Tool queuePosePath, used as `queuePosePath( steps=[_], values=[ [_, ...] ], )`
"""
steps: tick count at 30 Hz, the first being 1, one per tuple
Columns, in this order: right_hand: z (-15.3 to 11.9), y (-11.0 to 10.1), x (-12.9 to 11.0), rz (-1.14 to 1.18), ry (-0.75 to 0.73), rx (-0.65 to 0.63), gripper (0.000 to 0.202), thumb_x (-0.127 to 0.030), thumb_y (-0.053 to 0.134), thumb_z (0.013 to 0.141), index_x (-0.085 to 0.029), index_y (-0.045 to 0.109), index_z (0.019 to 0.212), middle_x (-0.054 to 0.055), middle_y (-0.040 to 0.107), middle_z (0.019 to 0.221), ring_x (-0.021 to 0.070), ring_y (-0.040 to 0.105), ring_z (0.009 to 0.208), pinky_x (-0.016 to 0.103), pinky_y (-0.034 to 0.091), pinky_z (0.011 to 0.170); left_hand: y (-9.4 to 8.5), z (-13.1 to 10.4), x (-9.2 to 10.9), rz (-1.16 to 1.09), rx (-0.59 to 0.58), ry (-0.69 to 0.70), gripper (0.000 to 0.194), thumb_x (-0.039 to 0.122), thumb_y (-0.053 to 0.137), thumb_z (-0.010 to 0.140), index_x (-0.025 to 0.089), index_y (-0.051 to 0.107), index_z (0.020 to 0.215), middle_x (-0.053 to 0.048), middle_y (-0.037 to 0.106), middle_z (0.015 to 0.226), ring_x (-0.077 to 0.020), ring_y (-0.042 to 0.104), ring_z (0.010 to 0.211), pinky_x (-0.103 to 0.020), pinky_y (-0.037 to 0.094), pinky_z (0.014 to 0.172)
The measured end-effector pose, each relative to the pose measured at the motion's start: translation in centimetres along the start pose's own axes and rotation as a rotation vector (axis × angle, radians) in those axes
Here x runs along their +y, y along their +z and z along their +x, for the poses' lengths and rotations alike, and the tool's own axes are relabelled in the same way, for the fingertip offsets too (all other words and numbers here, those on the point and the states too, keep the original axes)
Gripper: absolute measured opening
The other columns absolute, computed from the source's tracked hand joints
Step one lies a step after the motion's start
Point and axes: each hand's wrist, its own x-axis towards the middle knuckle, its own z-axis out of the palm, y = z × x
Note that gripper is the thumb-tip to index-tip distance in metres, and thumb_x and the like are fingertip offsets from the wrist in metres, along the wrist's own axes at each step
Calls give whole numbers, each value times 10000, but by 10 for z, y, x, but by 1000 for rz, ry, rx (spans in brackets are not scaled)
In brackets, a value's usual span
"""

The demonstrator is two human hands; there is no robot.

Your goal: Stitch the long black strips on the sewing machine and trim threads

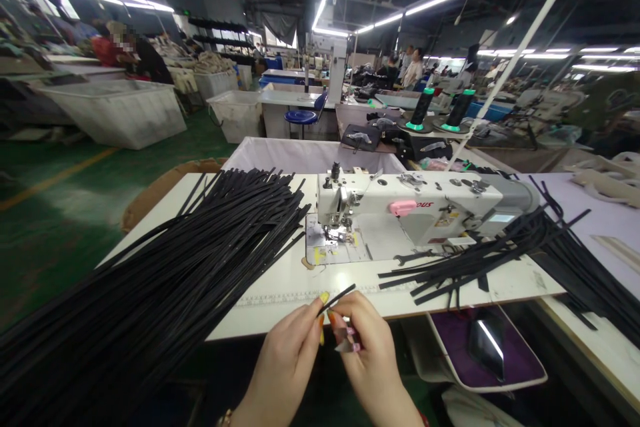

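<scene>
Just in front of the table's near edge, my left hand point(290, 340) pinches a short black strip point(340, 296) that points up to the right. Something yellow point(324, 297) shows at its fingertips; I cannot tell what it is. My right hand point(367, 333) is closed beside it, fingertips close to the strip. In its curled fingers sits a small pair of thread snips point(349, 341) with pink parts and metal blades. A white sewing machine point(410, 207) with a pink piece on its front stands beyond both hands.
A large heap of long black strips point(200, 247) covers the table's left side and hangs over its edge. More black strips point(465, 260) lie on the right, near a wrench point(414, 257). A phone-like dark slab point(486, 347) lies on a purple tray point(450, 340) below. Several people work farther back.
</scene>
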Motion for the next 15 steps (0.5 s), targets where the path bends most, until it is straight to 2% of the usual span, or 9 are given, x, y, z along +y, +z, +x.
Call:
queuePosePath(
  steps=[5, 9, 11, 13, 15],
  values=[
    [-5, -4, -2, -52, -82, 7, 137, -107, 476, 921, -208, 568, 920, 35, 571, 853, 165, 570, 783, 297, 457, 672, -4, 4, 3, -72, 3, -164, 275, 257, 521, 950, 200, 717, 1134, -89, 756, 1035, -246, 706, 933, -293, 555, 803],
    [-9, -1, -1, -139, -209, 53, 203, -53, 465, 892, -198, 565, 994, 80, 599, 993, 178, 599, 891, 302, 482, 724, -4, 10, 12, -150, -99, -182, 284, 278, 491, 971, 228, 723, 1128, -77, 753, 1027, -229, 698, 876, -277, 531, 769],
    [-9, 4, 2, -90, -229, 59, 218, -55, 450, 898, -199, 563, 1016, 83, 606, 1021, 178, 604, 922, 304, 489, 751, -1, 11, 15, -157, -131, -181, 289, 286, 480, 978, 229, 726, 1117, -76, 757, 986, -216, 695, 814, -266, 521, 727],
    [-7, 10, 6, 43, -144, 84, 170, -104, 435, 929, -204, 562, 981, 66, 599, 980, 167, 598, 885, 301, 486, 748, 1, 10, 12, -127, -131, -180, 285, 285, 480, 976, 228, 733, 1094, -73, 760, 933, -214, 693, 775, -265, 515, 700],
    [-4, 12, 8, 220, 19, 106, 125, -196, 442, 959, -204, 550, 896, 40, 567, 900, 148, 566, 793, 282, 466, 685, 2, 8, 2, -62, -111, -163, 262, 279, 505, 958, 231, 744, 1056, -69, 764, 901, -224, 697, 771, -276, 519, 709]
  ],
)
